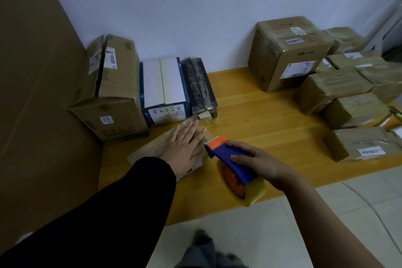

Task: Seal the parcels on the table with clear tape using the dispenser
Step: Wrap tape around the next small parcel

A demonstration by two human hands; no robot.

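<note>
The left hand (185,148) lies flat, fingers straight, pressing a flat brown parcel (152,150) onto the wooden table (261,115) near its front edge. Just right of it, the right hand (258,163) grips the blue tape dispenser (230,159), its orange nose at the parcel's right edge beside the left fingertips.

Left grip (186,150): palm down, fingers straight and slightly spread, pointing away from the body. Left arm extended forward, covered to the wrist by a black sleeve (108,213). Right grip (258,163): fingers curled over the dispenser (228,156) from above. Right forearm (315,213) bare, angled inward.
</note>
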